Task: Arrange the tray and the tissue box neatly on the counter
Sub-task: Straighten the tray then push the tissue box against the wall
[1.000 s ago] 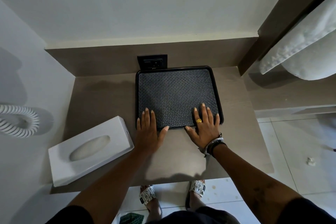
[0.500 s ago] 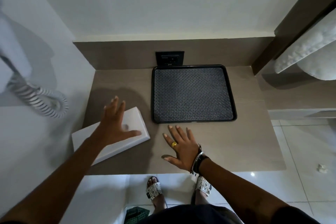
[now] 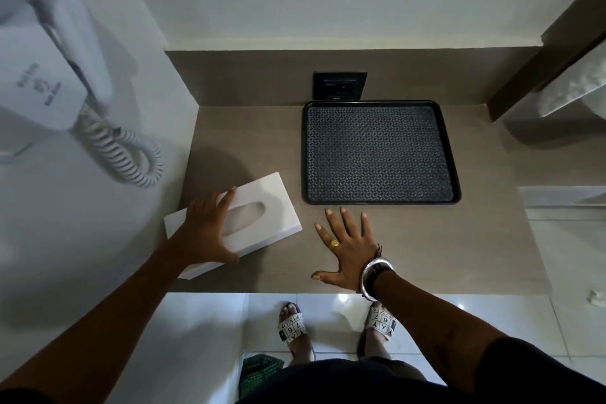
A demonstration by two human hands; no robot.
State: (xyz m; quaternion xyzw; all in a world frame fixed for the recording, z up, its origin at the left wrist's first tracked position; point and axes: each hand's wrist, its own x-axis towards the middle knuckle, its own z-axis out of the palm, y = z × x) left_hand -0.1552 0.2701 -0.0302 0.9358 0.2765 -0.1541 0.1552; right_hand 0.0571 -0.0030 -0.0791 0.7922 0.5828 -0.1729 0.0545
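A black tray [image 3: 380, 202] with a patterned mat sits flat on the brown counter [image 3: 442, 246], pushed back against the wall below a socket. A white tissue box [image 3: 269, 203] lies askew at the counter's front left, its oval slot facing up. My left hand [image 3: 205, 233] grips the box's near left end, fingers over the top and thumb on the front side. My right hand [image 3: 347, 249] rests flat on the counter, fingers spread, just in front of the tray's near edge and not touching it.
A white wall-mounted hair dryer [image 3: 42, 75] with a coiled cord [image 3: 131, 157] hangs on the left wall beside the box. A black socket [image 3: 339, 85] is behind the tray. White towels [image 3: 577, 88] hang at the upper right. The counter's front edge runs just behind my wrists.
Both hands left the tray, which stays against the wall. My left hand went left and closed on the tissue box. My right hand drew back onto the bare counter.
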